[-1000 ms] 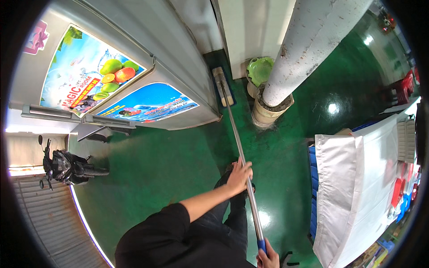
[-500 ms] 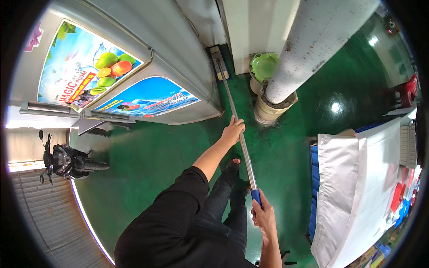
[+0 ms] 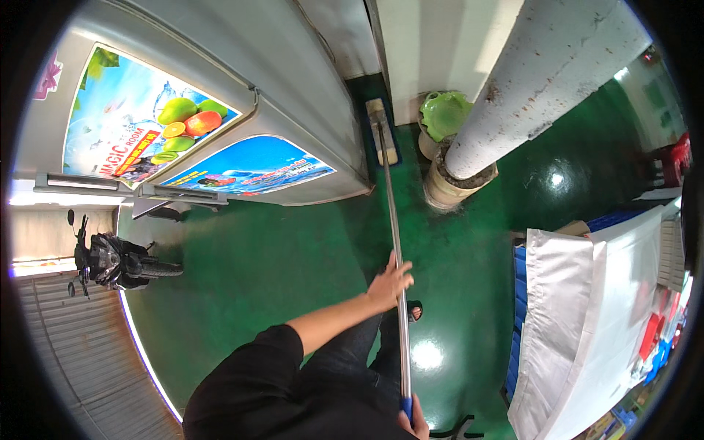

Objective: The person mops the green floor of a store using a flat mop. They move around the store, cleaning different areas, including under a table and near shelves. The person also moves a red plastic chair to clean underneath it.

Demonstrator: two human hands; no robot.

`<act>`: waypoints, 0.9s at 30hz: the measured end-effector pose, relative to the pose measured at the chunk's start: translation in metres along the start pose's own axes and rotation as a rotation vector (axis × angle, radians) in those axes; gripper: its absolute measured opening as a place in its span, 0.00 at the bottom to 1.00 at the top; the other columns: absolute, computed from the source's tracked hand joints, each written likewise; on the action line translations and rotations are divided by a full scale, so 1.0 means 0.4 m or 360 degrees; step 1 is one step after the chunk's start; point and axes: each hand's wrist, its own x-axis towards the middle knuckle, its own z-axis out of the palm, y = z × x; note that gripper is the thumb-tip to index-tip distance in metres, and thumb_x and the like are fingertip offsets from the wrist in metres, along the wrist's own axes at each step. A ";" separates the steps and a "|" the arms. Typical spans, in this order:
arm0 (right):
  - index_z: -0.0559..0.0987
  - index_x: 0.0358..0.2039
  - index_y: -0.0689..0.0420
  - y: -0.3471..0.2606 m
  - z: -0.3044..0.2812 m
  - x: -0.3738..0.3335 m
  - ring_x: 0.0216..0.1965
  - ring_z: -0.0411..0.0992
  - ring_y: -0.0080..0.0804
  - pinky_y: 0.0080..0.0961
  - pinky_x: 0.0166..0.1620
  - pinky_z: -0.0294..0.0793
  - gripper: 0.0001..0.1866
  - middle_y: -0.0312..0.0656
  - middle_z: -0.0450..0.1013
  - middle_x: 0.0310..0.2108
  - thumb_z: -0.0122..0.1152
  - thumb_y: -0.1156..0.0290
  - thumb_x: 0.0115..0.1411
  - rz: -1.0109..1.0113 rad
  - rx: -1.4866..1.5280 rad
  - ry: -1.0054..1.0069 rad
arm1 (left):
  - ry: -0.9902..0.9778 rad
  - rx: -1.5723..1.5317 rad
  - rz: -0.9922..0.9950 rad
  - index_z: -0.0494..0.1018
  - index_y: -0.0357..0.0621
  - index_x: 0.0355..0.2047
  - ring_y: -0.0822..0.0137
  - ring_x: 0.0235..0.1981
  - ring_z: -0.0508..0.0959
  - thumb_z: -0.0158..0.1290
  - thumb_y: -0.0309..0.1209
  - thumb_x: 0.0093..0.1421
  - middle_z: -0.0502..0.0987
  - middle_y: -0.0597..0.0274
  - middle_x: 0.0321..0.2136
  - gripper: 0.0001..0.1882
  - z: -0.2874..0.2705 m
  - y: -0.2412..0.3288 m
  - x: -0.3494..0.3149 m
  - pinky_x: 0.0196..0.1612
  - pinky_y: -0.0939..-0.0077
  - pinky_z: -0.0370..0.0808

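A flat mop (image 3: 394,227) with a long silver pole runs from my body to the floor beside the refrigerator. My left hand (image 3: 389,287) is around the middle of the pole, its fingers loosely curled over it. Lower down, at the bottom edge, my right hand (image 3: 416,422) grips the blue handle end; part of it is cut off. The mop's pale rectangular head (image 3: 381,132) lies on the green floor in the gap between the refrigerator and a white panel.
A grey refrigerator (image 3: 315,95) stands at left. To the right are a round pillar (image 3: 528,88) in a cement-filled bucket (image 3: 447,194), and a green basin (image 3: 444,114). A white-covered stack (image 3: 557,308) stands right; a motorbike (image 3: 117,260) is far left.
The mop head has come back toward me out of the gap. Both hands have moved nearer my body with the pole, which now stands more upright in view.
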 end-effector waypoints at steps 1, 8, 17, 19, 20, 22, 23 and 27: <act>0.60 0.59 0.55 -0.005 0.023 0.054 0.23 0.64 0.25 0.22 0.26 0.64 0.27 0.40 0.67 0.26 0.51 0.68 0.59 0.0280 0.0073 -0.0108 | 0.0032 0.0035 0.0016 0.65 0.54 0.34 0.34 0.61 0.45 0.54 0.23 0.47 0.60 0.57 0.54 0.14 -0.030 -0.047 0.045 0.43 0.50 0.77; 0.56 0.62 0.48 -0.053 0.111 0.226 0.13 0.57 0.16 0.15 0.14 0.57 0.28 0.33 0.62 0.19 0.47 0.69 0.61 0.0592 0.0299 -0.0304 | 0.0117 0.0226 0.0060 0.67 0.52 0.36 0.40 0.62 0.45 0.59 0.21 0.40 0.60 0.60 0.54 0.21 -0.077 -0.219 0.178 0.45 0.53 0.77; 0.62 0.58 0.58 -0.028 -0.174 -0.144 0.47 0.67 0.42 0.31 0.50 0.65 0.27 0.54 0.66 0.48 0.53 0.65 0.59 0.0571 -0.0250 -0.0098 | 0.0040 -0.0156 0.0054 0.63 0.50 0.44 0.33 0.62 0.38 0.54 0.30 0.52 0.58 0.56 0.54 0.19 0.158 0.217 -0.124 0.45 0.55 0.77; 0.62 0.58 0.58 -0.054 -0.143 -0.145 0.47 0.67 0.42 0.31 0.50 0.65 0.27 0.54 0.67 0.48 0.52 0.65 0.60 0.0605 -0.0210 -0.0039 | -0.0039 -0.0140 0.0006 0.64 0.50 0.44 0.33 0.62 0.39 0.52 0.32 0.55 0.58 0.55 0.54 0.16 0.150 0.185 -0.121 0.46 0.54 0.76; 0.62 0.58 0.58 -0.066 -0.116 -0.130 0.47 0.67 0.42 0.31 0.50 0.65 0.26 0.54 0.67 0.48 0.52 0.65 0.60 0.0595 -0.0188 -0.0010 | -0.0078 -0.0131 -0.0019 0.64 0.50 0.44 0.33 0.62 0.40 0.50 0.33 0.56 0.58 0.55 0.54 0.15 0.119 0.172 -0.106 0.47 0.54 0.76; 0.62 0.58 0.58 -0.087 -0.054 -0.064 0.47 0.67 0.42 0.31 0.50 0.64 0.26 0.53 0.67 0.48 0.52 0.65 0.60 0.0566 -0.0116 0.0001 | -0.0110 -0.0127 -0.0033 0.65 0.51 0.43 0.36 0.62 0.41 0.49 0.35 0.58 0.57 0.54 0.56 0.13 0.045 0.109 -0.058 0.48 0.52 0.74; 0.62 0.58 0.58 -0.096 -0.027 -0.027 0.47 0.67 0.42 0.31 0.50 0.64 0.26 0.53 0.67 0.47 0.52 0.65 0.60 0.0557 -0.0076 -0.0024 | 0.0006 -0.0112 0.0033 0.65 0.51 0.43 0.37 0.63 0.41 0.48 0.34 0.58 0.57 0.53 0.57 0.12 0.034 0.048 -0.027 0.48 0.51 0.73; 0.56 0.61 0.54 -0.007 0.073 0.212 0.10 0.57 0.16 0.17 0.11 0.57 0.28 0.32 0.60 0.14 0.49 0.70 0.59 0.0225 -0.0192 -0.0277 | 0.0183 -0.0080 -0.0045 0.65 0.49 0.43 0.40 0.63 0.43 0.49 0.32 0.57 0.54 0.49 0.58 0.13 -0.081 -0.130 0.137 0.52 0.49 0.68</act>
